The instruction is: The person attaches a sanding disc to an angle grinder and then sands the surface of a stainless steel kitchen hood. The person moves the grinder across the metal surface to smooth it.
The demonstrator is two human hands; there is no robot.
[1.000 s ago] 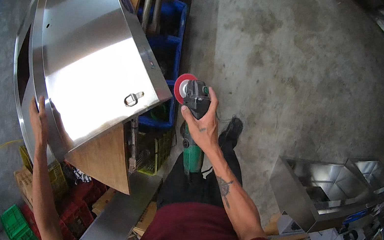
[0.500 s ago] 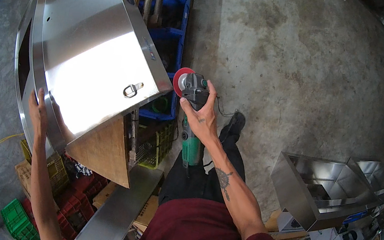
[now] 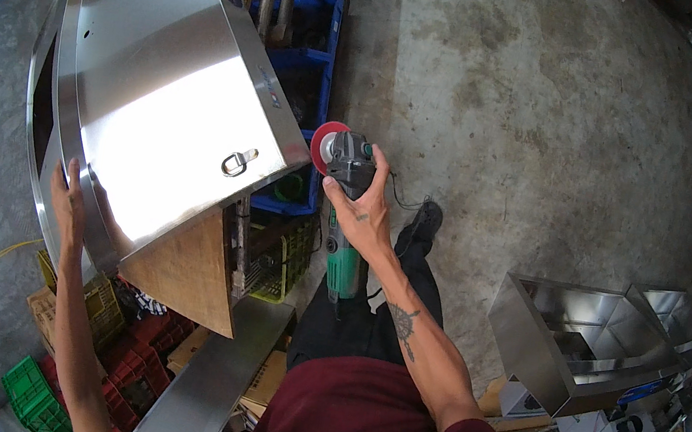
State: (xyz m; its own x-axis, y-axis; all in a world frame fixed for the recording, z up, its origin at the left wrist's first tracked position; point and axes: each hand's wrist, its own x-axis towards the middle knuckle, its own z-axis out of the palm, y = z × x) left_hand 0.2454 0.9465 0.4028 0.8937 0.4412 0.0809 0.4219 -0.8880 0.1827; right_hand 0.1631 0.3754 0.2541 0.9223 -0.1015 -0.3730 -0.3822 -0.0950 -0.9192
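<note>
My right hand (image 3: 363, 219) is wrapped round the dark head of a green and black angle grinder (image 3: 344, 265). Its red disc (image 3: 327, 143) faces left, close to the corner of a curved stainless-steel hood (image 3: 142, 51). Whether disc and metal touch, I cannot tell. At the hood's left side, my left hand (image 3: 69, 201) grips the bent rim, its fingers partly hidden. A small metal ring fitting (image 3: 235, 165) sits on the hood's shiny face, near its lower right edge.
Beneath the hood are a wooden board (image 3: 185, 272) and blue crates (image 3: 300, 75). Red crates (image 3: 138, 382) and a green crate (image 3: 36, 402) stand at lower left. A long metal strip (image 3: 202, 400) lies beside my legs. Another steel housing (image 3: 533, 342) stands at right on the concrete floor (image 3: 506, 106).
</note>
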